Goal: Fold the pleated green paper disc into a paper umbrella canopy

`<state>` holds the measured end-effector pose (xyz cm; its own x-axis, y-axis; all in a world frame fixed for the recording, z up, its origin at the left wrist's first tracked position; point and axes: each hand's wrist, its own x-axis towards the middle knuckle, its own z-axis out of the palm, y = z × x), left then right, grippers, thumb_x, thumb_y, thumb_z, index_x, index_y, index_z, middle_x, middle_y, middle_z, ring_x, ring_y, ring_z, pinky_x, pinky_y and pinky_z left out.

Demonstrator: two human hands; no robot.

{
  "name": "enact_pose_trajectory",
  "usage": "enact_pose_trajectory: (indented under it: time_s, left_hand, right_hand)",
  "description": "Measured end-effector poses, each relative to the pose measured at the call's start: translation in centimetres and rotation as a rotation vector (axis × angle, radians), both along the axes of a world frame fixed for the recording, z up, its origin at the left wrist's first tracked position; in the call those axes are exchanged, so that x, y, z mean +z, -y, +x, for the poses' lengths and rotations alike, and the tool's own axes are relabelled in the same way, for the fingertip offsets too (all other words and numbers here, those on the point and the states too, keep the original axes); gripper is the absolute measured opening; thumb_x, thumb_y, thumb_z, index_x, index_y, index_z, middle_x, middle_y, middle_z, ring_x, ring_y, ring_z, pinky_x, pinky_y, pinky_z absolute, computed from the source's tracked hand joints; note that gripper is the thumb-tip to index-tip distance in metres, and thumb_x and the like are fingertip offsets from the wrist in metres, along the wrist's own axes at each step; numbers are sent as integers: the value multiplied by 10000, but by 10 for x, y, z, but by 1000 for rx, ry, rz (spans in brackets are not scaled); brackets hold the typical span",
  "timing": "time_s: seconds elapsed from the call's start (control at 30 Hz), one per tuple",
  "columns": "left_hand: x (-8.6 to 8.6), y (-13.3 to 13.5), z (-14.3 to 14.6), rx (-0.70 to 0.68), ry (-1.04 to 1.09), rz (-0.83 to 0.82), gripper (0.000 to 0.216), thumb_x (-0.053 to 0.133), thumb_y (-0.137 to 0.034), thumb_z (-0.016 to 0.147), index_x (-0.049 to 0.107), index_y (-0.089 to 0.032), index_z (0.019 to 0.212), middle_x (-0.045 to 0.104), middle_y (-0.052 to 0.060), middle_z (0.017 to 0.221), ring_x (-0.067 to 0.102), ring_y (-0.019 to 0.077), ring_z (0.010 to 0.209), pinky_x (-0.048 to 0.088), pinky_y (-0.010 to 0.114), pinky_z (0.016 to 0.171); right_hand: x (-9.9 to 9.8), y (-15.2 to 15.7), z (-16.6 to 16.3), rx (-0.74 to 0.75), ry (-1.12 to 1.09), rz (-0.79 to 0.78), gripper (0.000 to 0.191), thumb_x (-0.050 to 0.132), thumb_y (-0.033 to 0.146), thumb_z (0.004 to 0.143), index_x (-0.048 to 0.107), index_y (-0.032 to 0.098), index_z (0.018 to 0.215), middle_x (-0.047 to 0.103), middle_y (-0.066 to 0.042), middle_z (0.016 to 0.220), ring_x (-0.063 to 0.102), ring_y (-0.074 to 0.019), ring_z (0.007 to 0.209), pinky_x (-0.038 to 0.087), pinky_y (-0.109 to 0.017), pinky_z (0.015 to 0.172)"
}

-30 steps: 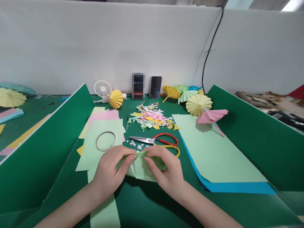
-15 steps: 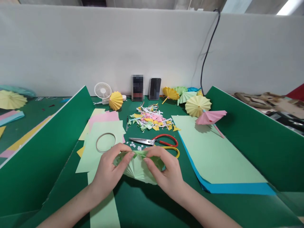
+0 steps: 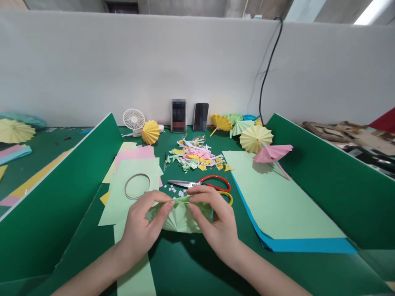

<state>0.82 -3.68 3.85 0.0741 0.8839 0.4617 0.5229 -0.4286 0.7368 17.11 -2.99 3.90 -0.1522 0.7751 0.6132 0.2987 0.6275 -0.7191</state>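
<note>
Head camera view: a dark-green flat tabletop [image 3: 173,271] spreads beneath everything, with a large pale-green rectangular paper sheet [image 3: 286,209] lying on blue paper [image 3: 308,246] at the right. Between them and a loose pile of pastel sheets [image 3: 138,164] on the left, the bare left hand [image 3: 143,224] and right hand [image 3: 217,222] face each other. Each has thumb and forefinger pinched on the upper edge of a pale-green pleated round paper piece [image 3: 179,220], which sits between the hands, nearer the person than the red-and-yellow-handled metal scissors [image 3: 185,183]; tiny white paper squares [image 3: 180,192] lie just beyond it. Handling this edge well likely calls for light, equal pressure from both pinches, creases lined up before pressing, and no sideways pull, since the thin pleats could flatten or tear.
</note>
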Motion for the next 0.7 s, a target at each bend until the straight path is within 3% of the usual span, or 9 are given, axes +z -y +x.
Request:
enact_pose_trajectory:
  time_s: [0.2,0.33,0.7]
  left_hand:
    - [-1,-1,-2,76,-1,24,122,485,-254,810,558,-186,739,627,16,708,582,134,673,465,222,590]
    - [-3,-4,-4,140,55,11,75,522,-268,792,527,-197,767,603,-7,700,579,118,670,464,194,571]
    - [-4,-3,0,26,-31,117,58,485,-164,809,498,-202,768,603,-9,735,586,111,733,462,195,647]
  right_hand:
    - [-3,-2,4,-140,72,85,181,541,93,766,600,215,886,577,-68,946,571,-179,883,491,-313,736]
    - [-1,-5,6,-124,66,57,153,536,103,773,599,218,852,590,-57,907,581,-174,847,495,-306,715]
    - [0,-5,3,-52,86,54,109,557,105,763,561,204,808,601,-59,910,589,-157,841,494,-289,731]
